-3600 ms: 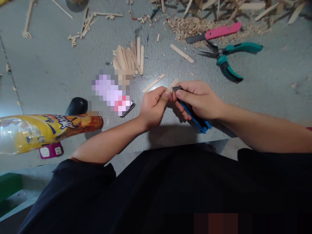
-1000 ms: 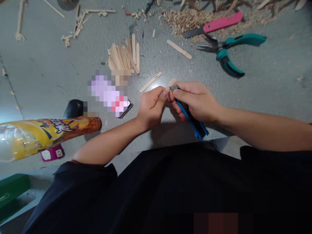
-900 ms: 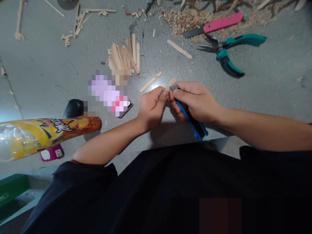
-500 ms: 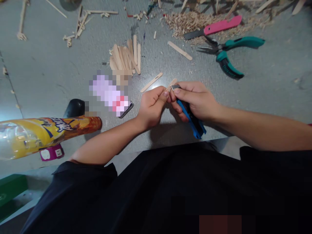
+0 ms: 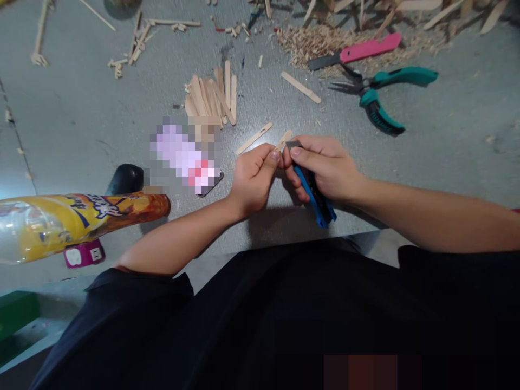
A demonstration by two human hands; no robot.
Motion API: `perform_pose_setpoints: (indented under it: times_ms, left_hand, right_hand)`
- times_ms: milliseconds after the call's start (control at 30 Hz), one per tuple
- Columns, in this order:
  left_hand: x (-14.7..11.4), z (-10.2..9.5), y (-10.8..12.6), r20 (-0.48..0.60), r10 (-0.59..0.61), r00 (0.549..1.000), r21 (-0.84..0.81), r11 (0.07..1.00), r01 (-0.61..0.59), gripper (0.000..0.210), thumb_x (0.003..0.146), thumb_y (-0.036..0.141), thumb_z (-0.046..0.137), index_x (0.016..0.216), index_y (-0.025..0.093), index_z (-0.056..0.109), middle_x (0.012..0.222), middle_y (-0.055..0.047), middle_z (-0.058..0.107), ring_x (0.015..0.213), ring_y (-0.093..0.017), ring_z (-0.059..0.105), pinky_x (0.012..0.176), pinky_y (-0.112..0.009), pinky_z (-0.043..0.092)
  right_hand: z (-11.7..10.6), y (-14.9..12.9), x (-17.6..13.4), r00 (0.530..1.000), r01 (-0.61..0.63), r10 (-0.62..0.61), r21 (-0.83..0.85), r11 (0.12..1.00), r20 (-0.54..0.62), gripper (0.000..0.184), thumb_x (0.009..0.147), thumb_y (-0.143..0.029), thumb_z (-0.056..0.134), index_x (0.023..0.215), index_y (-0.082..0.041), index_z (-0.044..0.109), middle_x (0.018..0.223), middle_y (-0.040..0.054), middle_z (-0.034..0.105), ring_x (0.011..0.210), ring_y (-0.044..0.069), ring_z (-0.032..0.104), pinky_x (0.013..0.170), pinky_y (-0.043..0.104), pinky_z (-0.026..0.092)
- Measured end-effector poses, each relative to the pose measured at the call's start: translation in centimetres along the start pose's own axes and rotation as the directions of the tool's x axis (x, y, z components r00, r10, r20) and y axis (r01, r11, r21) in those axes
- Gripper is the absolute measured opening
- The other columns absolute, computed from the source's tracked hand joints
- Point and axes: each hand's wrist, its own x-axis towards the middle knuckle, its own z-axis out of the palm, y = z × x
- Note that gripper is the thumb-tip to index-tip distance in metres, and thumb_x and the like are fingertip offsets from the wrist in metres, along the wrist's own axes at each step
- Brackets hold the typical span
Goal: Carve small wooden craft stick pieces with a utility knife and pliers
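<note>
Pinched in my left hand (image 5: 255, 176) is a wooden craft stick (image 5: 285, 140), its rounded end pointing up and away from me. My right hand (image 5: 325, 162) is closed around a blue and black utility knife (image 5: 314, 197), whose grey blade end (image 5: 293, 144) is beside the stick. The fingertips of both hands nearly meet, and they hide the stick's lower part. Just beyond my left hand lies another craft stick (image 5: 254, 138) with a slot near its upper end. Farther off, a loose stick (image 5: 301, 87) rests on the table.
Teal-handled pliers (image 5: 377, 92) and a pink-handled knife (image 5: 371, 47) lie at the upper right by a pile of wood shavings (image 5: 320, 40). Several craft sticks (image 5: 207, 97) are heaped near a blurred phone (image 5: 182, 154). At left, a yellow-labelled bottle (image 5: 81, 222) lies beside a purple box (image 5: 84, 254).
The knife in my right hand has turned slightly, its lower end shifting left and up. More of the held stick's face, with a small mark, shows now. My left hand is almost still.
</note>
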Motion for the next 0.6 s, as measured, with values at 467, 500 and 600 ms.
perform_pose_setpoints:
  times_ms: [467,500,600]
  left_hand:
    - [-0.20,-0.55,-0.12,-0.043,0.155,0.987,0.311,0.941,-0.134,0.060,0.114,0.085,0.063,0.088,0.032,0.069,0.075,-0.004,0.074,0.073,-0.028,0.065,0.077,-0.050,0.051]
    - [-0.24,-0.57,-0.19,-0.039,0.158,0.987,0.310,0.941,-0.138,0.058,0.115,0.084,0.064,0.088,0.032,0.070,0.075,-0.004,0.072,0.072,-0.028,0.064,0.076,-0.049,0.050]
    - [-0.23,-0.66,-0.34,-0.037,0.157,0.987,0.288,0.948,-0.140,0.055,0.114,0.080,0.070,0.087,0.032,0.073,0.075,-0.004,0.069,0.071,-0.027,0.060,0.076,-0.048,0.045]
  right_hand:
    - [0.64,-0.14,-0.22,0.996,-0.024,0.015,-0.101,0.995,-0.092,0.035,0.122,-0.050,0.073,0.097,-0.027,0.066,0.065,-0.0037,0.066,0.045,0.017,0.064,0.041,0.029,0.052]
    - [0.70,-0.11,-0.23,0.995,-0.024,0.012,-0.110,0.994,-0.102,0.036,0.122,-0.050,0.074,0.096,-0.028,0.066,0.064,-0.0037,0.066,0.044,0.017,0.063,0.040,0.029,0.052]
    - [0.80,-0.11,-0.27,0.992,-0.019,0.003,-0.129,0.992,-0.124,0.039,0.121,-0.052,0.076,0.092,-0.028,0.065,0.061,-0.0037,0.064,0.043,0.017,0.062,0.038,0.029,0.051]
